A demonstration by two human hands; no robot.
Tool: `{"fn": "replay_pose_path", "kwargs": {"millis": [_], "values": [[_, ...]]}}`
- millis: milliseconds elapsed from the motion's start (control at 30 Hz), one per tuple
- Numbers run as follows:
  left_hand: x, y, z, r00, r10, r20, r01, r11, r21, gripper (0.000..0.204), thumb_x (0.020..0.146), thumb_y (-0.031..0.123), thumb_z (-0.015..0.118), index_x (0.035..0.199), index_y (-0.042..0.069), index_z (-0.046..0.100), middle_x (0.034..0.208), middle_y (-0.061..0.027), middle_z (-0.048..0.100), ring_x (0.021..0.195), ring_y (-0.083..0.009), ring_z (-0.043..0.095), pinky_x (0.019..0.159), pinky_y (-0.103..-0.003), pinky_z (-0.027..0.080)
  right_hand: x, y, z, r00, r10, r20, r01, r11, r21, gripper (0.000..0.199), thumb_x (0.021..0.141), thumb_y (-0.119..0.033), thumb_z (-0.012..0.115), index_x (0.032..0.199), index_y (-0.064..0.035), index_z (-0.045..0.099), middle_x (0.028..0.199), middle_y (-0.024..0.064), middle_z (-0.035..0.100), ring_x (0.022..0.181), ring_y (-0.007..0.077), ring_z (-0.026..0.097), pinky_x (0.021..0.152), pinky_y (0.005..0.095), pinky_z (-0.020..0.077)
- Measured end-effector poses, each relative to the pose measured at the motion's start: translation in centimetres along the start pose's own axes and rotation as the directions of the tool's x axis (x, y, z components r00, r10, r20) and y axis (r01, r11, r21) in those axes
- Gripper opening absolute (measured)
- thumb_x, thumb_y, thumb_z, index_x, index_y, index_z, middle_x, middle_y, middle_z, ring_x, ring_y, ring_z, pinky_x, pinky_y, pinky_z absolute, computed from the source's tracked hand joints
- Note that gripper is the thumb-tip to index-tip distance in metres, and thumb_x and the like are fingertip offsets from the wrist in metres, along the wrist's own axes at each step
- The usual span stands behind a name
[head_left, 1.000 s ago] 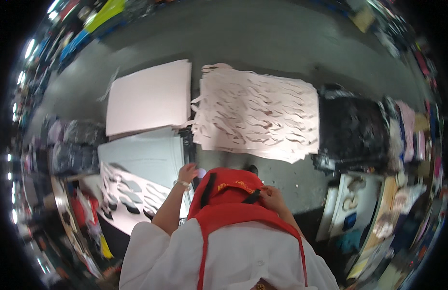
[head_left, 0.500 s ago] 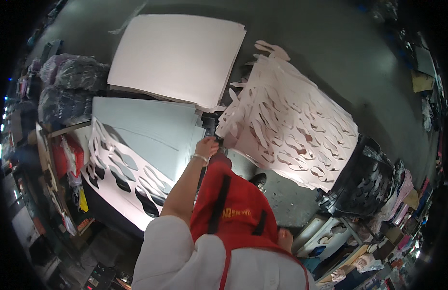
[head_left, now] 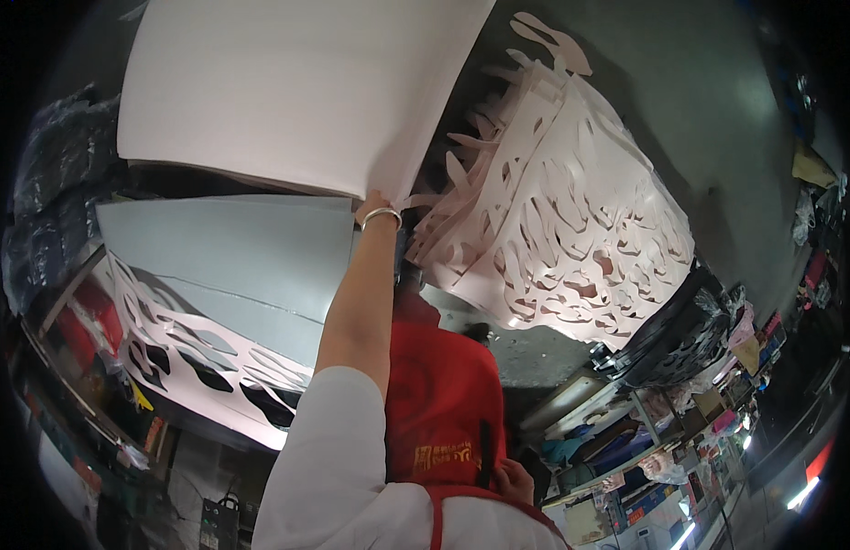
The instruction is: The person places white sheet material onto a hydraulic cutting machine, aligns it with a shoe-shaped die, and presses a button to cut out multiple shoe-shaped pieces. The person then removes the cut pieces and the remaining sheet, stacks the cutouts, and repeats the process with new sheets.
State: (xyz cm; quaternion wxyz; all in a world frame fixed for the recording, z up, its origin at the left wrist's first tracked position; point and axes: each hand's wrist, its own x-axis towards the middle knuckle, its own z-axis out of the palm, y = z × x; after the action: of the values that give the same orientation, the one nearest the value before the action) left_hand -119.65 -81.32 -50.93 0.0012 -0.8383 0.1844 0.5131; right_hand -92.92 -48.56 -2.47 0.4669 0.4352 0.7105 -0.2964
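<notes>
My left hand [head_left: 375,209], with a light bangle at the wrist, reaches forward to the near right corner of a stack of large pale pink sheets [head_left: 287,87]. Its fingers close on the edge of the top sheet, and part of them is hidden. Low at my right side, my right hand [head_left: 516,482] rests against my red apron [head_left: 448,403]. The fingers there look curled, and what they hold, if anything, does not show. Just left of my forearm lie grey sheets [head_left: 232,247], with a cut-out pale pink sheet [head_left: 200,367] along their near edge.
On the right stands a heap of pale pink cut-out sheets [head_left: 571,211], with loose strips hanging off it. Beyond it are black cut-out material [head_left: 672,335] and cluttered shelves [head_left: 626,458]. Plastic-wrapped bundles [head_left: 58,192] sit at the far left.
My left hand has moved forward from the gap between the stacks to the corner of the pale pink sheets. The view has come closer to that stack. My right hand stays low by the apron.
</notes>
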Motion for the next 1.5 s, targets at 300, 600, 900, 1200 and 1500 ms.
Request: {"fn": "replay_pose_path", "kwargs": {"millis": [300,600,900,1200,1500], "values": [[0.5,1.8,-0.8,0.797,-0.271,0.540,0.270,0.959,0.082,0.051,0.094,0.054,0.044,0.080,0.007,0.056,0.056,-0.0012,0.047,0.042,-0.0132,0.045,0.034,-0.027,0.034,0.2,-4.8,-0.3,0.988,0.119,0.100,-0.126,0.990,0.068,0.031,0.089,-0.014,0.062,0.115,0.0029,0.060,0.092,0.0112,0.071,0.084,0.0129,0.066,0.072,0.0240,0.0517],[-11.5,12.2,-7.0,0.653,0.299,0.696,-0.343,0.936,-0.080,0.046,0.098,0.045,0.045,0.076,0.006,0.056,0.067,-0.0093,0.062,0.046,-0.0145,0.051,0.038,-0.026,0.038,3.1,-1.8,-2.8,0.983,-0.156,0.093,0.137,0.972,0.191,0.028,0.092,-0.013,0.058,0.115,0.0039,0.059,0.089,0.0128,0.071,0.083,0.0160,0.067,0.070,0.0279,0.0537],[-25.1,20.7,-23.4,0.440,0.760,0.479,-0.618,0.643,-0.453,0.045,0.097,0.037,0.049,0.061,0.016,0.035,0.049,0.0037,0.028,0.041,-0.0086,0.028,0.038,-0.025,0.023,8.0,2.3,-6.6,0.954,-0.297,0.033,0.285,0.939,0.192,0.027,0.090,-0.013,0.058,0.111,0.0042,0.060,0.089,0.0118,0.069,0.078,0.0181,0.068,0.068,0.0282,0.0549],[-46.6,0.2,-35.5,-0.253,0.643,0.723,-0.767,0.322,-0.555,0.023,0.093,0.012,0.048,0.083,-0.002,0.063,0.081,-0.0122,0.067,0.075,-0.0232,0.064,0.070,-0.039,0.050,4.1,-8.1,-12.1,0.502,-0.764,0.405,0.851,0.519,-0.076,0.038,0.094,-0.032,0.053,0.110,0.0003,0.065,0.091,0.0101,0.069,0.083,0.0196,0.065,0.073,0.0313,0.0505],[-58.1,-19.6,-45.2,-0.536,0.272,0.799,-0.826,-0.364,-0.430,0.027,0.088,0.019,0.055,0.109,0.003,0.060,0.100,-0.0169,0.060,0.091,-0.0359,0.057,0.084,-0.044,0.045,-7.9,-5.9,-19.9,-0.078,-0.738,0.670,-0.600,0.572,0.560,0.087,0.088,-0.070,0.034,0.147,-0.0066,0.025,0.149,0.0105,0.031,0.131,0.0311,0.035,0.107,0.0466,0.0284]]}}
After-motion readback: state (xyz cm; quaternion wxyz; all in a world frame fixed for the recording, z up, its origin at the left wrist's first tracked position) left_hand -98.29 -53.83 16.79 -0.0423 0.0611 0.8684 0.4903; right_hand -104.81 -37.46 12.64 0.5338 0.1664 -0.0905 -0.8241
